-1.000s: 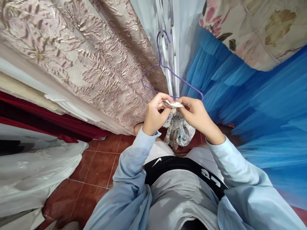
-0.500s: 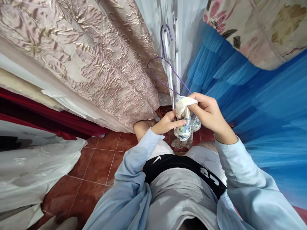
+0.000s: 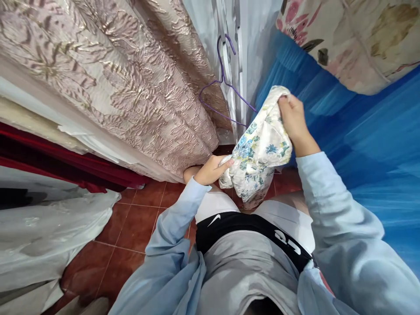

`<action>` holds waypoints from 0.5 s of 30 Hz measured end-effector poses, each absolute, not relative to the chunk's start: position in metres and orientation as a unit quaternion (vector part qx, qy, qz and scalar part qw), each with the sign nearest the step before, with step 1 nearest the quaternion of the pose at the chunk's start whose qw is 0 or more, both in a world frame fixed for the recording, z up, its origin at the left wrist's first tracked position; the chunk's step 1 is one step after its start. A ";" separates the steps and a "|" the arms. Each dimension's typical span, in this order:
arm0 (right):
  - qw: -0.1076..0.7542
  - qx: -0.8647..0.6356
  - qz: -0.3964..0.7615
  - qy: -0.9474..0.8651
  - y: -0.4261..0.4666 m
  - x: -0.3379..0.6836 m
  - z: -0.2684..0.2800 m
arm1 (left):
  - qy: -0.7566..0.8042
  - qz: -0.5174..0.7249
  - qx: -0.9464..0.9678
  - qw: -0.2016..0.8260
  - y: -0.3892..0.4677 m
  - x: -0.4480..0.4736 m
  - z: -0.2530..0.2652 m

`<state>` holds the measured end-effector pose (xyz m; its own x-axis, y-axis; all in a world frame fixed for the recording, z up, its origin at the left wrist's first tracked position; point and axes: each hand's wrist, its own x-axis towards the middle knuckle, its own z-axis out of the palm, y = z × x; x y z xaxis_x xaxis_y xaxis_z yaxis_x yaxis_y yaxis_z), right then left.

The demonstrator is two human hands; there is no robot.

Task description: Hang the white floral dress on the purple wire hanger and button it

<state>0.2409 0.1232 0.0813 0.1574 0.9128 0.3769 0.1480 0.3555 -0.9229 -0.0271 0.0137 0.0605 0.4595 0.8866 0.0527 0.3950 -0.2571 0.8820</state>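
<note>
A white floral cloth with blue and yellow flowers is stretched between my two hands, its lower part hanging in folds over my lap. My left hand pinches its lower left edge. My right hand grips the upper right corner, raised higher than the left. Behind the cloth hangs a purple wire hanger, hooked on a white metal rail. The cloth covers the hanger's right end, so I cannot tell whether they touch there.
Pink embossed fabric hangs at the left, with dark red cloth below it. Blue tulle and a floral fabric hang at the right. Red floor tiles lie beneath; white cloth drapes at the lower left.
The bunched cloth has been spread open. My right hand has moved up and to the right with its corner, while my left hand has shifted slightly left.
</note>
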 end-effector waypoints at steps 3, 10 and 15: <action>0.557 -0.471 0.423 -0.537 0.130 0.220 0.076 | 0.458 0.311 0.746 0.370 0.021 -0.043 0.058; 0.500 -0.474 0.517 -0.507 0.105 0.213 0.102 | 0.574 0.278 0.725 0.260 0.082 -0.091 0.033; 0.467 -0.462 0.556 -0.508 0.096 0.206 0.111 | 0.586 0.265 0.733 0.223 0.123 -0.099 0.026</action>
